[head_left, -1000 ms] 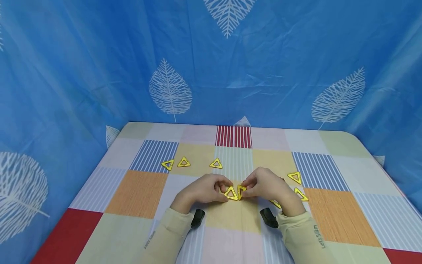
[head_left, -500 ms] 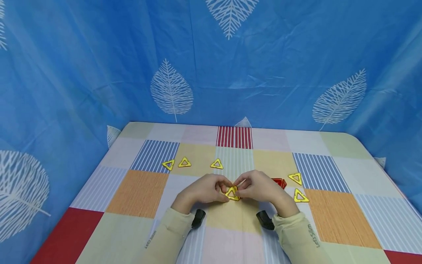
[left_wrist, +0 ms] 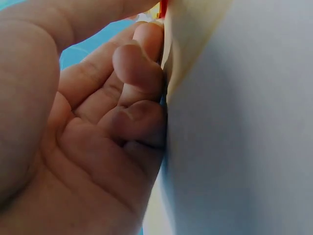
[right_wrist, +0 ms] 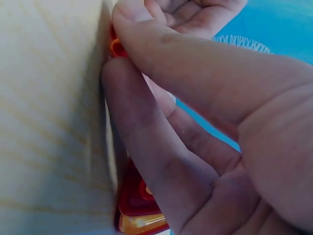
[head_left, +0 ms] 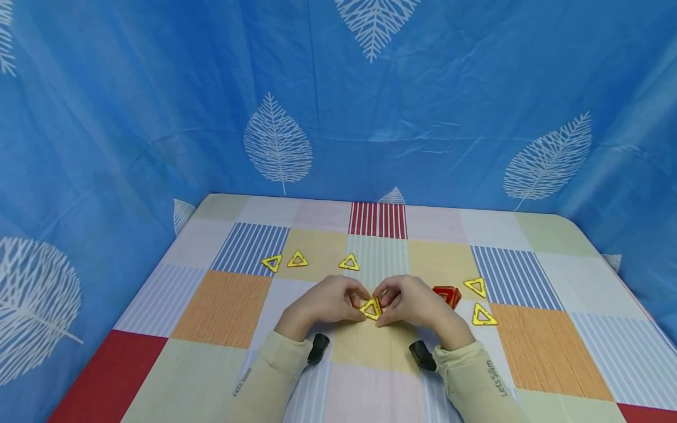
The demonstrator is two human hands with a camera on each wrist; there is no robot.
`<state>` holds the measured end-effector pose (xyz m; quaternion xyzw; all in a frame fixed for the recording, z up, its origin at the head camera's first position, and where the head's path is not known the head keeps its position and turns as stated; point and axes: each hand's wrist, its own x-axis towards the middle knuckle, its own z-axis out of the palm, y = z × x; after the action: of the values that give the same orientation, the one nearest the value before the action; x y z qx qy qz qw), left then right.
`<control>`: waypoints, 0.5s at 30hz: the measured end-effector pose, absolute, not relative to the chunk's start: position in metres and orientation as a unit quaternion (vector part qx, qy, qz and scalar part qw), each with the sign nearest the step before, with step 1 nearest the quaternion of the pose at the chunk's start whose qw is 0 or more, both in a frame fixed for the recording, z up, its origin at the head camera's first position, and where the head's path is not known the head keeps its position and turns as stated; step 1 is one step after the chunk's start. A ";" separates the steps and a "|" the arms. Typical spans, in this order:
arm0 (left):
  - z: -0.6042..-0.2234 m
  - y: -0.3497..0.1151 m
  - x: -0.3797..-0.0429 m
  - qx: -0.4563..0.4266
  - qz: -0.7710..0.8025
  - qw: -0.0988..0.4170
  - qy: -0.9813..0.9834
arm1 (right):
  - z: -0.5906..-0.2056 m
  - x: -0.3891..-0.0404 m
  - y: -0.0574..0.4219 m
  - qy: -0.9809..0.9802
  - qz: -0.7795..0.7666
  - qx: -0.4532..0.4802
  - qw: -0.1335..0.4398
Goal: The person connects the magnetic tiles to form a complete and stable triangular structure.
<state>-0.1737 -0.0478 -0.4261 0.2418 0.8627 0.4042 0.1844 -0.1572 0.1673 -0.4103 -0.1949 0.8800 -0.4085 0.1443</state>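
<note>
Two bare hands meet over the near middle of the table. Between their fingertips is a yellow triangular frame tile. My left hand pinches its left side with thumb and forefinger. From the other side, my right hand pinches at its right edge. Only one tile outline is distinct there; anything behind it is hidden by the fingers. In the right wrist view, a small orange-red bit shows between thumb and fingertip. The left wrist view shows mostly palm and curled fingers.
Red triangular tiles sit grouped just beyond the right wrist. Yellow triangle tiles lie flat at the right, further back, at the back middle and back left. A blue curtain rises behind the patchwork-covered table.
My right hand has moved left, bringing its tilted yellow triangle tile against the one in my left hand. The red tiles have come into view past the right wrist. My left hand barely shifts.
</note>
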 end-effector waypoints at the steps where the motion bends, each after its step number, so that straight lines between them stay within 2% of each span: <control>1: -0.426 -0.048 -0.174 0.241 0.404 0.184 0.863 | -0.410 -0.157 0.167 0.880 -0.409 -0.193 0.145; 7: -0.427 -0.053 -0.176 0.234 0.412 0.172 0.864 | -0.412 -0.156 0.166 0.887 -0.403 -0.178 0.140; 15: -0.425 -0.062 -0.188 0.130 0.436 0.068 0.888 | -0.410 -0.154 0.160 0.898 -0.391 -0.149 0.137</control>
<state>-0.1881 -0.0621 -0.4252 0.1305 0.8880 0.4358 0.0678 -0.1540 0.1598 -0.4101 -0.1486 0.8981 -0.3906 0.1370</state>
